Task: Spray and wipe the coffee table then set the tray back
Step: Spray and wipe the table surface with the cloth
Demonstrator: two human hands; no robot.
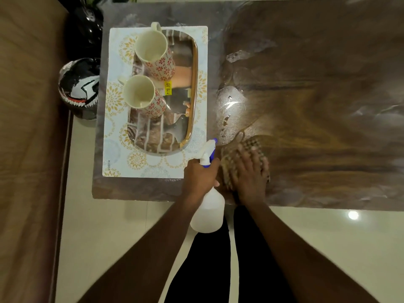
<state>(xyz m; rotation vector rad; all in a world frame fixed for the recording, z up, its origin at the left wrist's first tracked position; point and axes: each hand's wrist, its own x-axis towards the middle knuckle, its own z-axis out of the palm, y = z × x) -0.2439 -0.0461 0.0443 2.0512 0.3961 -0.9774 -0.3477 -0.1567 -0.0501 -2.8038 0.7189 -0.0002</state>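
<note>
While the wiping is in hand, the stock at this moment reads as follows.

Hands, two. Left hand [200, 174], low centre of the frame, fingers curled round the neck of the spray bottle [208, 204]. Right hand [249, 178], just beside it, fingers spread flat and pressing the cloth [240, 154] onto the tabletop [317, 106].

Spray bottle, one. Translucent white body, blue-and-white trigger head pointing up-frame. Probably light plastic, and likely slick if wet; best held at the neck under the trigger, as now.

Cloth, one. Checked weave, soft and limp, blurred; it lies under the right palm near the lower edge of the tabletop. It should bunch readily, so a flat palm is likely to control it better than a pinch.

Tabletop, one. Dark wood grain, glossy, with wet streaks and droplets at centre frame.

Tray [188, 101], one. Oval, mirror-like base, raised gilt rim; sits on the placemat [113, 136] at left of centre. Probably stiff and smooth; take it by the rim at both long ends, level, since the load can slide.

Mugs, two: upper mug [153, 49] and lower mug [142, 95], both upright on the tray. Patterned ceramic by the look, so fragile.

Placemat, one, floral print.

Helmets, two: upper helmet [85, 29] and lower helmet [78, 86], at left off the tabletop.
</note>
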